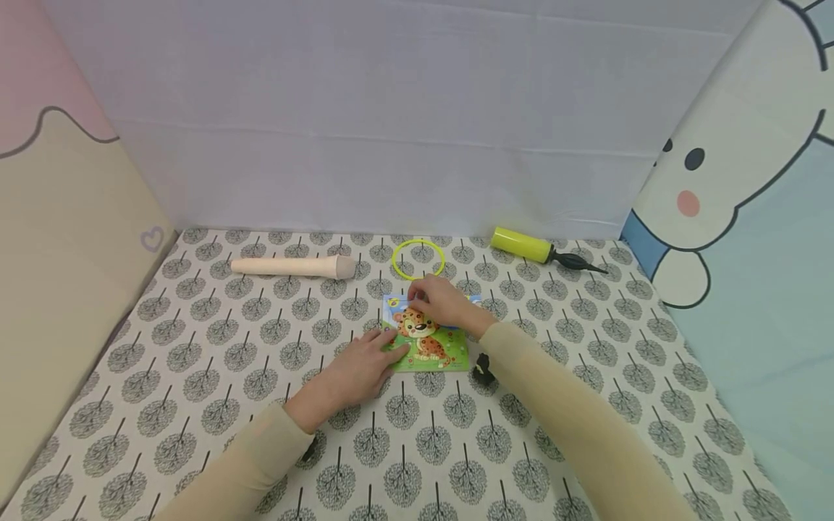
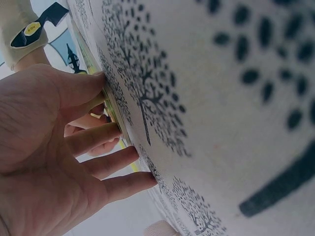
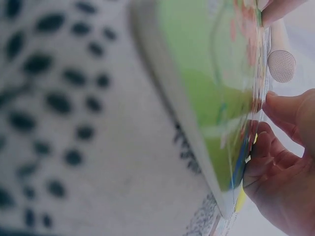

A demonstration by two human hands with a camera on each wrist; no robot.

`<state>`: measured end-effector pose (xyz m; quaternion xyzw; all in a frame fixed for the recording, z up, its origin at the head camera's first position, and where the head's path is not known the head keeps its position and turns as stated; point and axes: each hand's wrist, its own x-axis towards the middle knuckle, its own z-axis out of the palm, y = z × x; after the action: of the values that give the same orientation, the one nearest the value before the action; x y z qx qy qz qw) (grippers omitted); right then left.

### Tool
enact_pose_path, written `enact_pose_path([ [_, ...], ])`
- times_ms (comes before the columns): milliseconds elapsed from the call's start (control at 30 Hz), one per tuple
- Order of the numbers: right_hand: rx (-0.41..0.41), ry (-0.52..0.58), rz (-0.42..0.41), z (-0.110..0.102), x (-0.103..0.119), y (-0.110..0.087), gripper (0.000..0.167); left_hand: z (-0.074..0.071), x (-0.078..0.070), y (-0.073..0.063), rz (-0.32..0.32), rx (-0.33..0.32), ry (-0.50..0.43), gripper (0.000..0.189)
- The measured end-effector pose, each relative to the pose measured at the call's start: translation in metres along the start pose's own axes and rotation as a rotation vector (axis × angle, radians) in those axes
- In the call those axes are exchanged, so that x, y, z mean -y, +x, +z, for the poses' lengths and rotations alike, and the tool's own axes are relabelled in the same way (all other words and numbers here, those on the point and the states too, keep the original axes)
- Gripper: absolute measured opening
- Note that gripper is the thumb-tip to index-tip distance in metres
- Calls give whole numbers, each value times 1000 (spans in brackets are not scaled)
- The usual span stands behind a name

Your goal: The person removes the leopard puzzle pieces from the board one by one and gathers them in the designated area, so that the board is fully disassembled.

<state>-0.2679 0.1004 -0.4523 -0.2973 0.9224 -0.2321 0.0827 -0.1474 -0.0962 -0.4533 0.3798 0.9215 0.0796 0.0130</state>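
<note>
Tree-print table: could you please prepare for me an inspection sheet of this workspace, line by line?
Surface: tree-print cloth.
Job's things: leopard picture board, lying flat.
Clutter: along the far side, microphone-shaped object at left, yellow ring near the middle, yellow pump with a black nozzle at right.
Hands: left hand has extended fingers at the board's left side; right hand has bent fingers at its upper part, grip unclear.
Cables: nothing seen.
Surroundings: pale backdrop behind; printed panels at left and right.
</note>
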Motion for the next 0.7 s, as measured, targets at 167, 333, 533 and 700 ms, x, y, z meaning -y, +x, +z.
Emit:
enact_pose_path([
  [167,5,22,17,1,-1,1,8,1,-1,0,1,1,-5,46],
  [333,7,66,48,2,-2,1,10,1,-1,0,-5,9,0,47],
  [533,-10,102,95,4,-6,3,16,1,-1,0,-4,12,12,47],
  [700,-23,130,78,2,-7,3,11,1,0,0,-7,11,13,47],
])
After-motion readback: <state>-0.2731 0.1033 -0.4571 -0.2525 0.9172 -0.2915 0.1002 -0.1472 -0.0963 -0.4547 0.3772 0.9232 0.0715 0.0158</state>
